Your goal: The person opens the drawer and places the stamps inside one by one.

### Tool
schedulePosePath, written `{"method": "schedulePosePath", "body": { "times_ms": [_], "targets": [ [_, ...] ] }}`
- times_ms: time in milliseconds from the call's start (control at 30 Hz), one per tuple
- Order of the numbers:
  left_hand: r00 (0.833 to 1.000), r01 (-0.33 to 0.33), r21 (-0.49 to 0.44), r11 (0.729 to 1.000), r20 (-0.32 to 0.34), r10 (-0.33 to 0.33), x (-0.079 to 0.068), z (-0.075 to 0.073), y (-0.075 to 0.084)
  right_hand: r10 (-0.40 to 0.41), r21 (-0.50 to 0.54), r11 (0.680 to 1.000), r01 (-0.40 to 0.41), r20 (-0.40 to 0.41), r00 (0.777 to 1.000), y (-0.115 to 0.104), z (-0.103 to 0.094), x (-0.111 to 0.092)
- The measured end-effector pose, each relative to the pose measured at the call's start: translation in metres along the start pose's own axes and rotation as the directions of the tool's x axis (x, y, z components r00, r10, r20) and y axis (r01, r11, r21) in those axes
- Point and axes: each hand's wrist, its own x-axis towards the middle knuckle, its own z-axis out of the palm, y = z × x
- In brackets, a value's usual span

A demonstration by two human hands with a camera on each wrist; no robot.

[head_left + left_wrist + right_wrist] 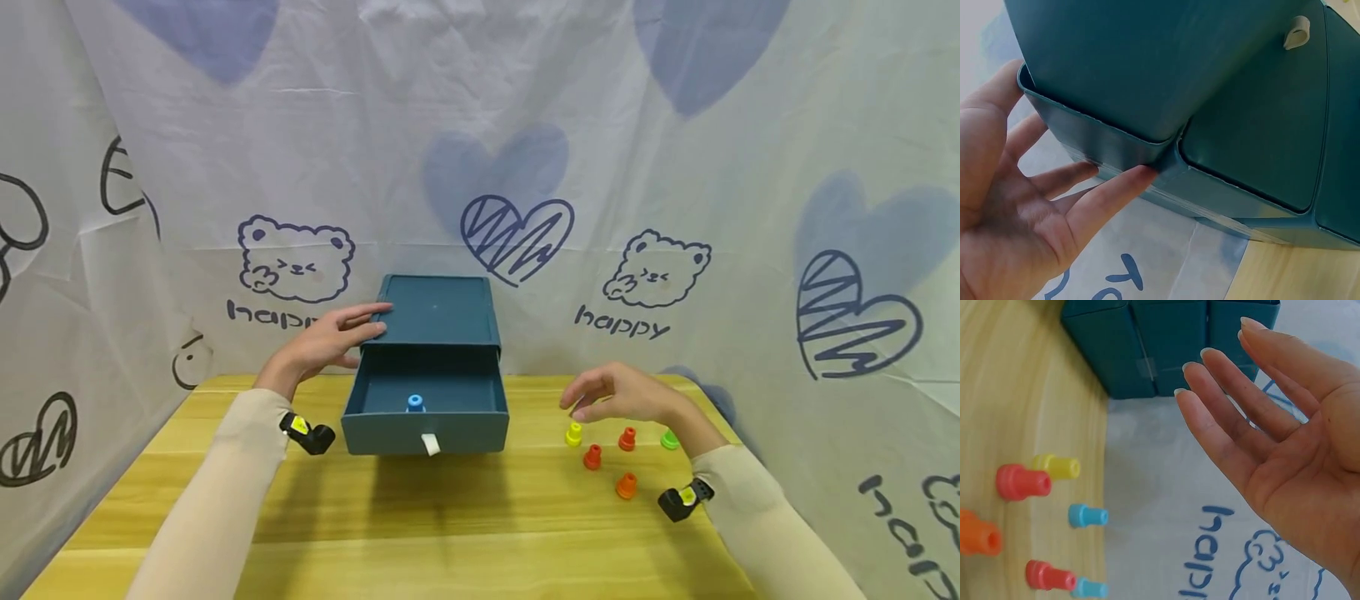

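A dark teal drawer cabinet [438, 308] stands at the back of the table, its top drawer [390, 435] pulled out. Inside that drawer a small blue peg [416, 403] sits upright. My left hand [322, 342] rests against the cabinet's left side and top edge with spread fingers; fingertips [1141, 177] touch the side in the left wrist view. Over the small pegs on the right, my right hand [622, 393] hovers with loosely bent fingers, holding nothing. Below it stand a yellow peg [573, 433], red pegs [592, 457] and an orange peg [626, 486].
A green peg [670, 440] stands farther right, partly behind the right wrist. Two blue pegs [1088, 515] show near the table's back edge in the right wrist view. A white tab [430, 443] sticks out from the drawer front. Printed cloth [525, 100] hangs behind the wooden table [450, 558].
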Motion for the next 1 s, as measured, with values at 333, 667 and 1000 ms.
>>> {"method": "schedulePosePath", "body": {
  "times_ms": [333, 667, 1000],
  "targets": [
    [1.0, 0.009, -0.012, 1.0, 0.004, -0.009, -0.001, -0.002, 0.003, 0.038, -0.012, 0.999, -0.038, -0.021, 0.999, 0.03, 0.007, -0.014],
    [1.0, 0.012, -0.019, 1.0, 0.009, -0.012, 0.001, 0.0, 0.001, 0.042, -0.052, 0.998, -0.045, -0.059, 0.997, 0.063, 0.019, -0.021],
    [1.0, 0.007, -0.026, 1.0, 0.006, -0.007, -0.002, -0.001, 0.0, 0.033, -0.09, 0.995, -0.041, -0.092, 0.995, 0.08, 0.026, -0.024]
  ]
}}
